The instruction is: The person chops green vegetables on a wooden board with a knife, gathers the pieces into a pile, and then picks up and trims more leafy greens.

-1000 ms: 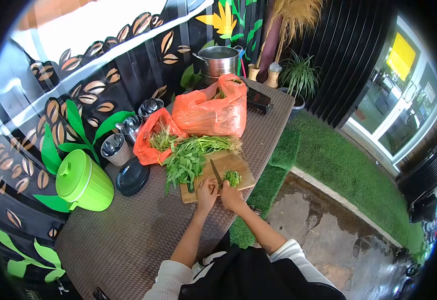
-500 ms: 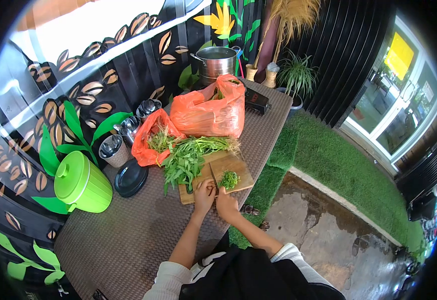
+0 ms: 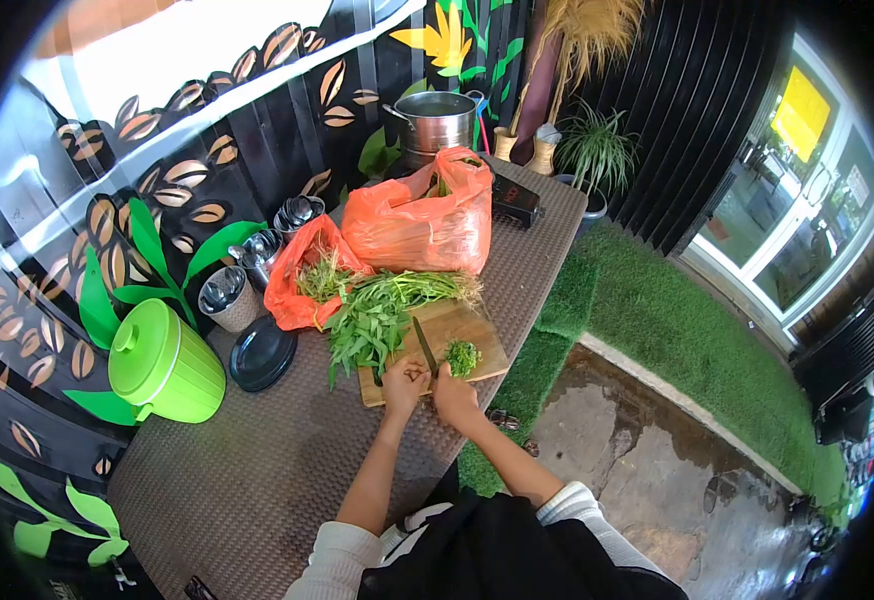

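Note:
My right hand (image 3: 453, 394) is wrapped round the handle of a knife (image 3: 423, 342), whose blade points away from me over a wooden cutting board (image 3: 457, 322). Just left of the blade is my left hand (image 3: 404, 386), its fingers curled together at the board's near edge. What those fingers hold, if anything, is hidden. A small heap of chopped greens (image 3: 463, 357) lies on the board to the right of the knife. Long-stemmed leafy greens (image 3: 369, 328) spread over the board's left side and far edge.
Behind the board stand orange plastic bags (image 3: 417, 225) and a steel pot (image 3: 437, 122). On the left are a green lidded bucket (image 3: 167, 365), dark plates (image 3: 263, 355) and cutlery holders (image 3: 233, 308). The brown table (image 3: 287, 470) ends just right of the board.
The knife's blade has shifted slightly and shows more of its flat side. My left hand has moved a little left, away from the blade. The chopped heap looks much the same.

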### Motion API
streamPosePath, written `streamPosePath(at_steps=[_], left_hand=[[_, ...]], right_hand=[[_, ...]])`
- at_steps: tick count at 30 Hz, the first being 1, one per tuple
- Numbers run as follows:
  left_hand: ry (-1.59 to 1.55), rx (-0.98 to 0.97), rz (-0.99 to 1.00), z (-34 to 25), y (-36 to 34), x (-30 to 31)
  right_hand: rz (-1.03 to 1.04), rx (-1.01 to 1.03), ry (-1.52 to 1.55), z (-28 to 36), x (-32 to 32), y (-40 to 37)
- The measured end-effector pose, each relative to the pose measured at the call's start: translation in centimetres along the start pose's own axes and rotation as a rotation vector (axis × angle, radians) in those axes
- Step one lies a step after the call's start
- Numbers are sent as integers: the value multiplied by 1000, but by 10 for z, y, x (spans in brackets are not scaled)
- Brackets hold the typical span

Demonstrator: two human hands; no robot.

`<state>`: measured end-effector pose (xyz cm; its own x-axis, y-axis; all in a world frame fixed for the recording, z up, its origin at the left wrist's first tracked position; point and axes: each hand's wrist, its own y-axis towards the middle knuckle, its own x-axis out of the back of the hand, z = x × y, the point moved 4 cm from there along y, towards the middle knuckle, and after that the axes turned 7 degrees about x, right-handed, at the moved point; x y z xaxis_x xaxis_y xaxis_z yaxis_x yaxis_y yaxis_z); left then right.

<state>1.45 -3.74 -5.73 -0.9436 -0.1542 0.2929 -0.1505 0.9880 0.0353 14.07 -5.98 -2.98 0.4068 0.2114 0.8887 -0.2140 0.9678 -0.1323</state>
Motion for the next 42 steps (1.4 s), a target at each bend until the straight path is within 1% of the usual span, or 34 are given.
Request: streamPosePath(at_steps=[1,5,7,8,10,13,17,19,20,21,23,26,28,30,32,33,35,37,39,41,42], left_hand=[[13,-12,6,-2,-1,0],[-34,-61,-20,-2,-9,-1],[-47,-119,-56,-5,-12,-2],[-48,-118,-57,-5,-12,-2],[57,-196,-72,-13,-17,1],[94,-144,-28,-22,-19,6],[114,-78,7,-23,-1,17],[352,-540,-143,-46,8,29],[490,-465,-98,-47,15,33],[490,-467,-98,-51,20,37],[919,-508,-156,-59,26,42],[940,-495,-111,-55,33,46],[883,-489,-104,-52,33,46],[828,-483,-95,-51,33,44],[608,-471,-66,-51,32,44],[610,-471,-66,-55,32,43],[530,-304,90,-55,36,41],[542,-309,119,-60,36,43],[555,-313,148,-63,37,45],[278,-272,203,-64,41,48],[279,-274,204,-72,39,48]], right_hand=[[24,63,-8,-1,5,3],[28,50,-11,6,7,-7],[10,-25,-21,11,-4,-14],[11,-25,-23,11,-6,-12],[-84,-56,-26,13,-2,-9],[-23,-91,-83,13,3,-7],[-41,-120,-100,0,0,-4],[-46,-93,-151,-2,0,-3],[-47,-93,-151,-2,0,-3],[-41,-90,-145,-3,0,-3],[-36,-84,-141,-3,1,-4],[-50,-73,-109,-5,-2,-6],[-112,-70,-128,-4,-2,-7],[-104,-73,-137,-4,-2,-7],[-93,-74,-145,-3,1,-7],[-83,-69,-139,-4,1,-6],[-71,-61,-134,-5,-2,-6],[-121,-53,-118,-6,-4,-4],[-102,-54,-119,-6,-2,-6],[-87,-60,-119,-4,2,-8],[-84,-59,-107,-5,2,-8]])
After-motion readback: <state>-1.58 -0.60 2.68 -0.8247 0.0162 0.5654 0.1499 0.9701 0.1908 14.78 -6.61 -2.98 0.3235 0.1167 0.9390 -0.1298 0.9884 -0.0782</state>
